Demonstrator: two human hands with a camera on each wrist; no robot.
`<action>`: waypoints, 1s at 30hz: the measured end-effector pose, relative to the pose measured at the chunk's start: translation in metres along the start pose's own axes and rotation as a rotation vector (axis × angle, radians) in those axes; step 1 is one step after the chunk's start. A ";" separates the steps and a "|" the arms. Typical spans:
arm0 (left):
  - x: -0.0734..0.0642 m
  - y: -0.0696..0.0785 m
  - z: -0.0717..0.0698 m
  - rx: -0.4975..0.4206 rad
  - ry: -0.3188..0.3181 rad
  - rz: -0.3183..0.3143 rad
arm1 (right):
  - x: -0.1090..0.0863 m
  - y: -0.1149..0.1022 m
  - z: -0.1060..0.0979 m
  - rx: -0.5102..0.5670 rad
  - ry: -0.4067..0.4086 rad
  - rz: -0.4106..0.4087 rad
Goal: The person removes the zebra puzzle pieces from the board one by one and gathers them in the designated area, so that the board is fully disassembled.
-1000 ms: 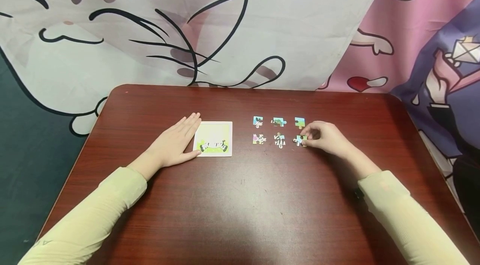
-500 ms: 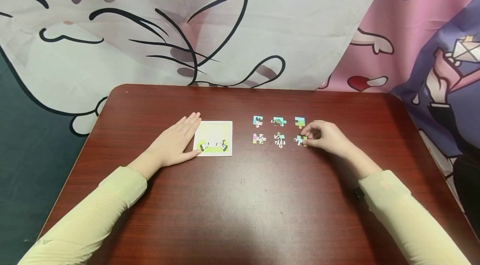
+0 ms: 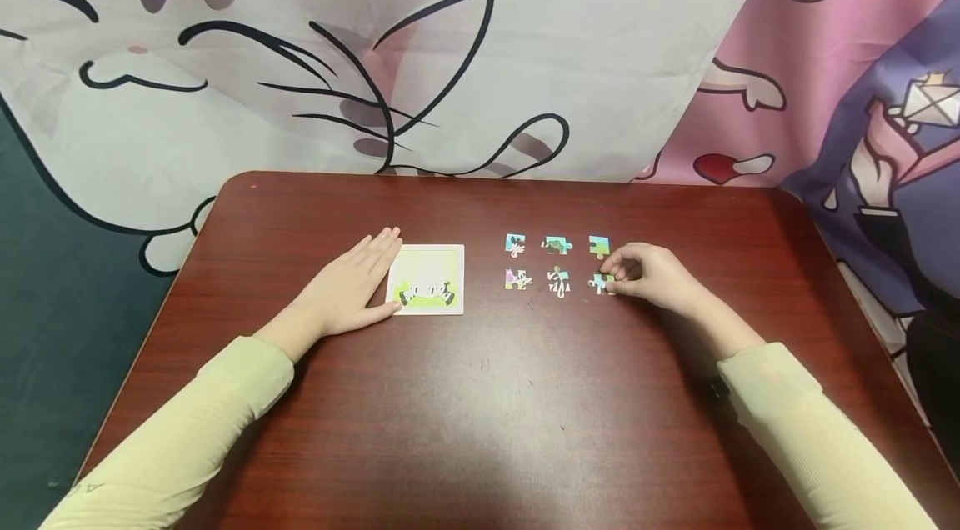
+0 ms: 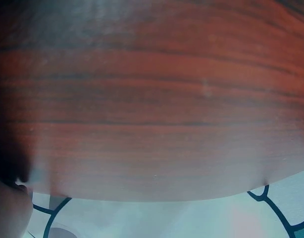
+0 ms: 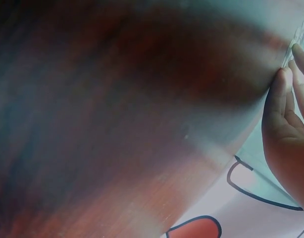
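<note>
In the head view my left hand lies flat with straight fingers along the left edge of a square puzzle board. The board has a pale rim and a yellow-green picture with black and white legs. To its right, several jigsaw pieces lie apart in two rows of three. My right hand pinches the lower right jigsaw piece between thumb and fingers, partly hiding it. Just above it lies a blue and green piece. The right wrist view shows the bent fingers at its right edge; the piece is unclear there.
A dark red wooden table bears everything. Behind it hangs a cloth printed with a cartoon cat, with pink and purple printed fabric at the right. Other pieces stand between the board and my right hand.
The lower right jigsaw piece has shifted very slightly to the right under my right hand's fingers. My left hand stays on the puzzle board.
</note>
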State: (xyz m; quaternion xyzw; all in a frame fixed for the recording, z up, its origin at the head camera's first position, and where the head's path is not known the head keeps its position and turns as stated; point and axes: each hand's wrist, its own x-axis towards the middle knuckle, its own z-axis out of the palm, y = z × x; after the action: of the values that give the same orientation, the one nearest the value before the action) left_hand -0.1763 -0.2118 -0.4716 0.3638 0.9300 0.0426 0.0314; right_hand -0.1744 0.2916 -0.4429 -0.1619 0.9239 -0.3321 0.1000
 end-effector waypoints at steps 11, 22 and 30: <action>0.000 -0.001 0.000 0.002 0.011 0.004 | -0.001 -0.002 -0.002 0.013 0.015 -0.007; 0.000 0.000 -0.001 -0.001 0.001 -0.005 | 0.003 -0.011 0.002 0.034 0.059 -0.049; -0.002 -0.001 0.001 -0.006 0.003 -0.002 | 0.008 -0.017 0.005 0.056 0.083 -0.086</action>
State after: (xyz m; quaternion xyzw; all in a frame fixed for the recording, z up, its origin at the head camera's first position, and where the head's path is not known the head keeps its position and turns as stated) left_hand -0.1752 -0.2138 -0.4723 0.3628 0.9302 0.0457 0.0313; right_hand -0.1759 0.2734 -0.4365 -0.1849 0.9098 -0.3681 0.0517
